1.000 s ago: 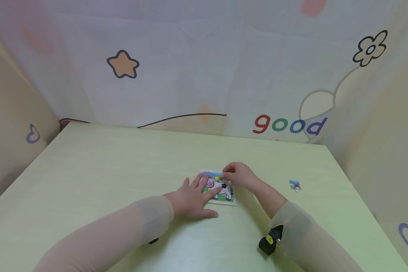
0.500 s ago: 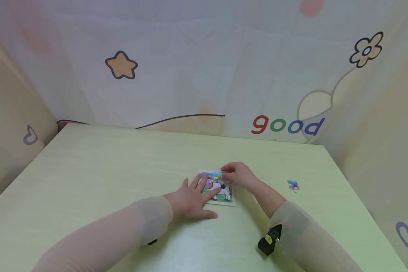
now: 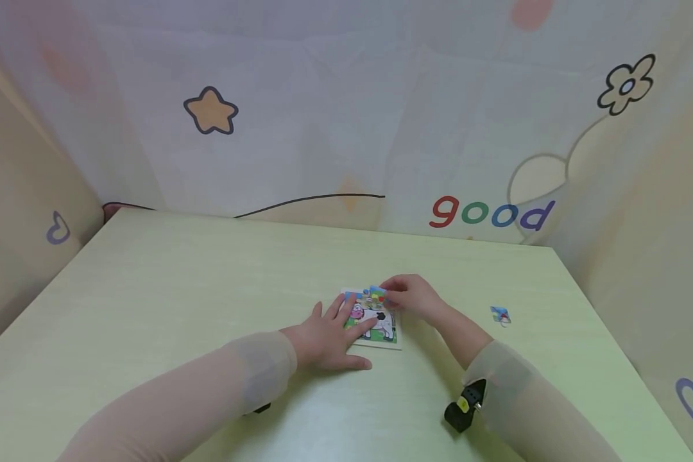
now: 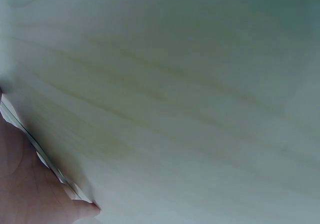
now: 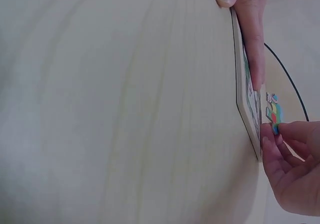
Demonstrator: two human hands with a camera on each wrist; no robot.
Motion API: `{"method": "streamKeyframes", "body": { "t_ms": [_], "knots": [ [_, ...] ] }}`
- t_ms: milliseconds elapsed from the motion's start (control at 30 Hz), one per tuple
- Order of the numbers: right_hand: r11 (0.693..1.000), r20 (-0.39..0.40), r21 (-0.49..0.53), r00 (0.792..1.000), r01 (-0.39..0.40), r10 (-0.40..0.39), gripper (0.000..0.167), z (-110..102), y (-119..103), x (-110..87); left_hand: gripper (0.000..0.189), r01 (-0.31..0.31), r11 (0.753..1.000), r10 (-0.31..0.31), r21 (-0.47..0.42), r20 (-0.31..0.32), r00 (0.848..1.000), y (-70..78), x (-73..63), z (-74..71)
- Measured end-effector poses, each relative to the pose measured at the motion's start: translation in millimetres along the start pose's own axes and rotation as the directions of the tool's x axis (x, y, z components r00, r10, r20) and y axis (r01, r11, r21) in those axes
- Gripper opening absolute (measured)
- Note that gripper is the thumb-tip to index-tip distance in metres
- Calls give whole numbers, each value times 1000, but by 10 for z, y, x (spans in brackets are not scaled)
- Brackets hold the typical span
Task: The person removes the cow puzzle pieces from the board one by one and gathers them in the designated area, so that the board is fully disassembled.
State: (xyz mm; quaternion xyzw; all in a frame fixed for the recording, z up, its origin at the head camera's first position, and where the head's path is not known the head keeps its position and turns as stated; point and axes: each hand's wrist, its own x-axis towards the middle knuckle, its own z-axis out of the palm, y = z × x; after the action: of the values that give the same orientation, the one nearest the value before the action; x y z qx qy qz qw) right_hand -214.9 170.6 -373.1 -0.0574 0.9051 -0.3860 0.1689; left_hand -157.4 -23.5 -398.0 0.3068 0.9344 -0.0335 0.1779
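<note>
A small jigsaw puzzle (image 3: 385, 327) with a cow picture lies in a thin board on the table. My left hand (image 3: 329, 337) rests flat over its left side, fingers spread across the picture. At the upper right corner, my right hand (image 3: 412, 296) pinches a colourful puzzle piece (image 3: 378, 294) between thumb and fingers. In the right wrist view that puzzle piece (image 5: 274, 112) stands tilted up above the puzzle board (image 5: 246, 94), its knobbed edge showing. The left wrist view shows only part of the left hand (image 4: 35, 184) on the board's edge.
A loose blue puzzle piece (image 3: 501, 314) lies on the table to the right of the right hand. The pale wooden table (image 3: 208, 276) is enclosed by printed cloth walls (image 3: 300, 128). A black wrist camera (image 3: 461, 410) hangs below the right sleeve.
The right hand has lifted the puzzle piece at the upper right, and it now tilts up out of the picture. My left hand has stayed where it was.
</note>
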Motion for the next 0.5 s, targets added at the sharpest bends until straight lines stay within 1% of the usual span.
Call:
{"method": "streamKeyframes", "body": {
  "t_ms": [133,267,500],
  "knots": [
    [1000,-1,-7,1000,8,-8,26,-62,39,-13,81,8,1000,-8,-6,-1,1000,-6,25,11],
    [1000,-15,-3,1000,8,-8,25,-126,100,-32,81,13,1000,-13,-9,3,1000,2,15,-7],
    [1000,-29,14,999,-15,16,24,-222,258,-56,82,11,1000,-11,-6,10,1000,4,22,9]
  ]
}}
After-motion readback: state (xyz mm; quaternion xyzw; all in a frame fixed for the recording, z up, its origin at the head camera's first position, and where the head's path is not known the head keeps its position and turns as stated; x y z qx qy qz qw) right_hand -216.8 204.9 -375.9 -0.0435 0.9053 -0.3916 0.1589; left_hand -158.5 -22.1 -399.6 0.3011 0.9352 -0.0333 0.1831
